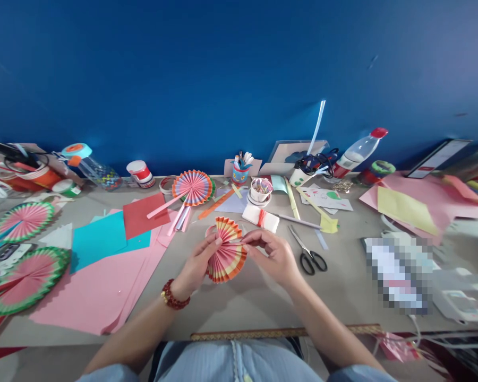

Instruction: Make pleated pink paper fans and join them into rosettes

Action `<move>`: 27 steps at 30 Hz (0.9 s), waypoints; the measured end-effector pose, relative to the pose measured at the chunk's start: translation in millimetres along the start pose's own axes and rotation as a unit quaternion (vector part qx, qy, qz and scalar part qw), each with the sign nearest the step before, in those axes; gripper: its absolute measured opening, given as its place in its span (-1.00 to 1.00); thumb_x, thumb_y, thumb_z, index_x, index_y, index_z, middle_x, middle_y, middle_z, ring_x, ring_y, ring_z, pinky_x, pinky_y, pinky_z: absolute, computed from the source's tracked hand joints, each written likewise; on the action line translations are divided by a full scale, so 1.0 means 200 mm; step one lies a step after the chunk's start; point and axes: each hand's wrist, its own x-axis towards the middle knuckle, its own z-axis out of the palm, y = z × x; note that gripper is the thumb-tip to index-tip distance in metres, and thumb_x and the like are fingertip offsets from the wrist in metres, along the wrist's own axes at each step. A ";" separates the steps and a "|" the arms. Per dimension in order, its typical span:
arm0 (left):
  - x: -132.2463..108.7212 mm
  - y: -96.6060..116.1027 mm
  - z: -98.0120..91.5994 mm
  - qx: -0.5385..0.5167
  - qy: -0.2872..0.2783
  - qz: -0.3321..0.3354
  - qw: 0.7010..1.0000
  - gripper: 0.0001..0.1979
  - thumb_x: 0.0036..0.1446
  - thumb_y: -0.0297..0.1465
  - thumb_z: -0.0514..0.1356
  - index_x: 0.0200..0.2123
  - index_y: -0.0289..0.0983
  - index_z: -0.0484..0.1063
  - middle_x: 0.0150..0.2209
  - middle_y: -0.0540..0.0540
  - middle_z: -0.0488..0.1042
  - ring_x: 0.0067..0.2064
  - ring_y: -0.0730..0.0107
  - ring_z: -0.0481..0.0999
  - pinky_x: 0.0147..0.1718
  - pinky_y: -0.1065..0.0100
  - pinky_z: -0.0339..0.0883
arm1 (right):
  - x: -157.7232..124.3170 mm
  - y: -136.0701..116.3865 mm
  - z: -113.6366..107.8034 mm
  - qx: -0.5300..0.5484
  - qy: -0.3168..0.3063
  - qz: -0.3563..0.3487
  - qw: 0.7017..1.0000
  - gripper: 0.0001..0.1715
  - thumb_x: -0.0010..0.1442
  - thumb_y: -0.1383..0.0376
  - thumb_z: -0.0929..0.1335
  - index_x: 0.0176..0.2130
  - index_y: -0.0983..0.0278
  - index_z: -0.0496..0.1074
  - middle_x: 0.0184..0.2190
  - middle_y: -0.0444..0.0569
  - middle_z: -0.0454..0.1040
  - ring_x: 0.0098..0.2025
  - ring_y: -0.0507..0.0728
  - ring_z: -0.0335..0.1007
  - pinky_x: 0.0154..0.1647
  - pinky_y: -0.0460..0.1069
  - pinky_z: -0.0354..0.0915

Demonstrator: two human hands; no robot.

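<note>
Together, left hand (201, 260) and right hand (273, 258) pinch opposite sides of a pleated paper fan (228, 261) above the desk (223, 315); probably feather-light, springy and easily creased, it seems best held by its end pleats.

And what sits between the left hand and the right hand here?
In the head view, a pleated pink, yellow and orange paper fan sits between them: the left hand grips one side, the right hand pinches the opposite edge.
</note>
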 end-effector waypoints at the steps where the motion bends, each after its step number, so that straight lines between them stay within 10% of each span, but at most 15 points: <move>1: 0.00 0.00 0.00 0.003 -0.006 0.006 1.000 -0.65 -0.02 -0.20 0.41 -0.18 -0.25 0.60 -0.14 -0.09 0.61 -0.08 0.21 0.56 -0.05 0.28 0.39 | 0.00 0.00 0.00 -0.015 0.000 -0.004 1.000 -0.92 0.19 0.35 0.37 -0.27 0.25 0.50 -0.35 -0.06 0.56 -0.34 0.07 0.48 -0.31 -0.07 0.35; 27: -0.04 0.06 0.03 0.089 -0.104 -0.001 0.991 -0.72 0.12 -0.20 0.32 -0.21 -0.27 0.55 -0.25 -0.07 0.55 -0.24 0.33 0.50 -0.24 0.38 0.34 | 0.02 -0.08 -0.08 -0.180 -0.025 -0.111 0.977 -0.89 0.28 0.34 0.34 -0.32 0.21 0.45 -0.40 -0.07 0.52 -0.34 0.09 0.41 -0.28 -0.03 0.30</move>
